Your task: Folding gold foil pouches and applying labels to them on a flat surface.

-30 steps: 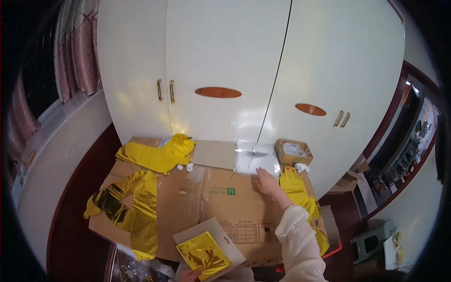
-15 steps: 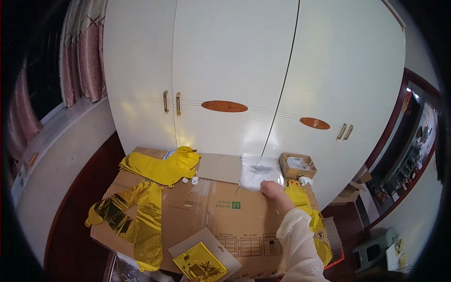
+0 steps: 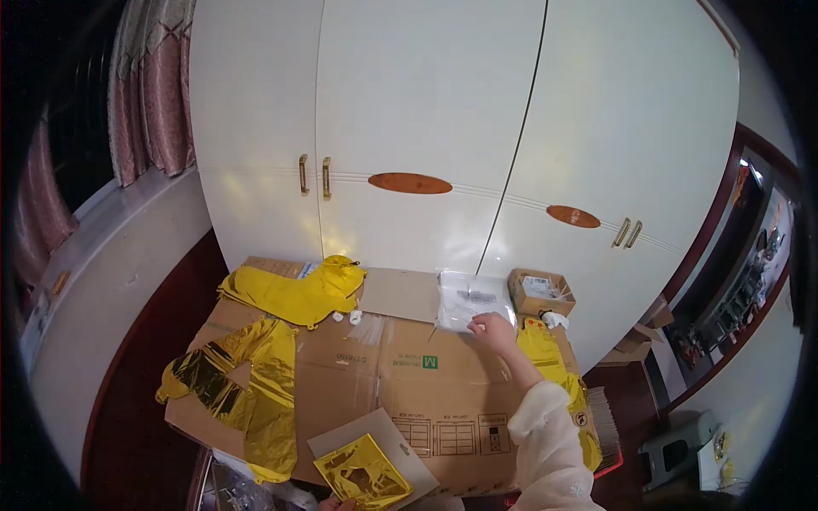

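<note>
My right hand (image 3: 492,330) reaches to the near edge of a stack of clear plastic bags (image 3: 470,300) at the back of the table, its fingers closed in a pinch on the edge of a bag. At the bottom edge, mostly out of view, my left hand (image 3: 339,504) grips a folded gold foil balloon (image 3: 365,473), which lies over a grey card (image 3: 385,427) with a hanging slot. Left of it, another gold foil balloon (image 3: 271,409) is spread flat. A further yellow-gold foil balloon (image 3: 290,294) lies at the back left.
Flattened cardboard (image 3: 341,362) covers the table. A small cardboard box (image 3: 542,292) holding a white paper stands at the back right, above more gold foil (image 3: 545,353). A grey board (image 3: 399,294) lies beside the bags. Behind rises a white wardrobe (image 3: 409,102); a stool (image 3: 679,447) stands right.
My right hand has shifted slightly farther over the bag edge, its fingers lifted a little. More of my left hand shows at the folded foil. The view has tilted slightly.
</note>
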The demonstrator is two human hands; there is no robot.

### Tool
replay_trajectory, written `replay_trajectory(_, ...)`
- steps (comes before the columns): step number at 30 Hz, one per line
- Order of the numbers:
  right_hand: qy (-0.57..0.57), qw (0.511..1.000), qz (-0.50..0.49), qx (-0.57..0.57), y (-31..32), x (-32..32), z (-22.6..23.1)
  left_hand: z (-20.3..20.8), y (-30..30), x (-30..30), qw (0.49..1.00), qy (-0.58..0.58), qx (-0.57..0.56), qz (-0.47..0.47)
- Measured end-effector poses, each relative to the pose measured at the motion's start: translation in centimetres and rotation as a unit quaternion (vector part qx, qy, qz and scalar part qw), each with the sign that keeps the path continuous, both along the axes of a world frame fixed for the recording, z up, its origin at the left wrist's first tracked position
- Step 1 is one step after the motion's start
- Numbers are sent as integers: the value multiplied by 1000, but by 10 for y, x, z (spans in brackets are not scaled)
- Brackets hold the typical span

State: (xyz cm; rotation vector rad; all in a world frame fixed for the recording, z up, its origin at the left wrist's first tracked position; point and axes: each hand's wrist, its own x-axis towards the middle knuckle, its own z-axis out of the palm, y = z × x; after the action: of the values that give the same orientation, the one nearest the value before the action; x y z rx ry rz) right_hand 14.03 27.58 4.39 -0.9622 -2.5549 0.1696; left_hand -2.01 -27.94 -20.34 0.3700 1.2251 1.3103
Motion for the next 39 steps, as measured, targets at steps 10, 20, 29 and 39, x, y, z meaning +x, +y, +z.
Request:
replay_trajectory(10,-1,993,76,86,-191,24,-44,161,19,-3,993,-13,-95,71)
replay_trajectory(20,9,996,85,27,-213,31,-48,111,40,22,996,-36,-75,39)
replay_trajectory(29,67,991,82,-86,-216,33,-43,134,39,9,992,-22,-123,-26)
replay_trajectory(39,-12,996,71,-55,-242,30,-35,189,65,7,990,-82,-81,84)
